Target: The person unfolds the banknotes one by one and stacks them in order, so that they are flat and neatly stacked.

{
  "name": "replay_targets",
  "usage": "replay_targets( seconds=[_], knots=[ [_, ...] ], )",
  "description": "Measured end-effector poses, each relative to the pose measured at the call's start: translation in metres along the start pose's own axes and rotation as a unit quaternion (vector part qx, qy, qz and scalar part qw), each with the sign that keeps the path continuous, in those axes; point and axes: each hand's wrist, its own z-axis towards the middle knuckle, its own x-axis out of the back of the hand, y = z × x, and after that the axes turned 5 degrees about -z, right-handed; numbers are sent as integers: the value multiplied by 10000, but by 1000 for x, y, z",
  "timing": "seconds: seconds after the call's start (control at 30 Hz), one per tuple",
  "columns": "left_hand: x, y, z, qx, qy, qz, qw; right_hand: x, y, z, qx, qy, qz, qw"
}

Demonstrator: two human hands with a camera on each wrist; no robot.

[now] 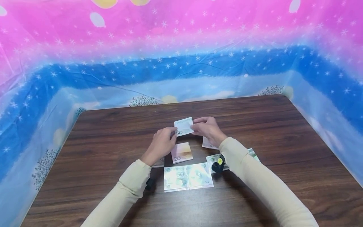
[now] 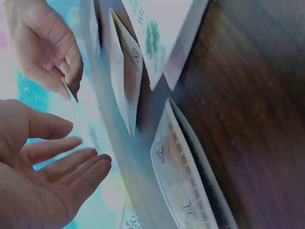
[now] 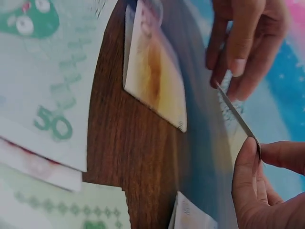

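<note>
Head view high, facing forward-down over table (image 1: 107, 135); wrist views close, sideways, sharing banknotes (image 3: 157, 76).

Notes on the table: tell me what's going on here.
A person is handling notes at a table. The right hand pinches one edge of a 50 note, held up off the tabletop. The left hand is at its opposite edge, thumb and fingers apart. Nearer the person lie a folded 20 note, then a creased 50 note. Other notes lie to the sides, partly hidden.
</note>
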Motion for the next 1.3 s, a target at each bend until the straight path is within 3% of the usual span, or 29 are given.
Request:
replay_targets(
  seconds=[0.17, 0.23, 0.3, 0.43, 0.47, 0.53, 0.67, 0.8, 0.97, 1.13, 1.3],
  knots=[
    [3, -2, -9, 372, 292, -721, 9963, 10, 2, -16, 169, -149, 32, 9997],
    [4, -2, -11, 642, 256, -1367, 9882, 14, 3, -24, 220, -243, 76, 9994],
    [5, -1, -12, 944, 173, -2341, 9675, 17, 5, -31, 251, -352, 172, 9989],
    [9, 0, -16, 1610, -18, -4137, 8961, 20, 9, -48, 251, -573, 389, 9973],
    [10, 0, -17, 1735, -48, -4345, 8838, 20, 9, -51, 252, -633, 472, 9966],
    [11, 1, -21, 1936, -136, -4577, 8677, 19, 10, -58, 233, -730, 589, 9953],
    [13, 5, -28, 2048, -148, -4932, 8454, 16, 13, -67, 206, -785, 760, 9938],
    [14, 10, -33, 1992, -57, -5144, 8341, 12, 16, -74, 194, -592, 573, 9964],
    [16, 17, -39, 1936, -96, -5137, 8358, 7, 17, -85, 221, -506, 170, 9983],
    [12, 22, -42, 1841, -152, -5170, 8358, 4, 19, -92, 268, -777, 159, 9965],
    [8, 24, -43, 1680, -195, -5127, 8418, 0, 20, -98, 328, -963, 106, 9948]
  ],
)
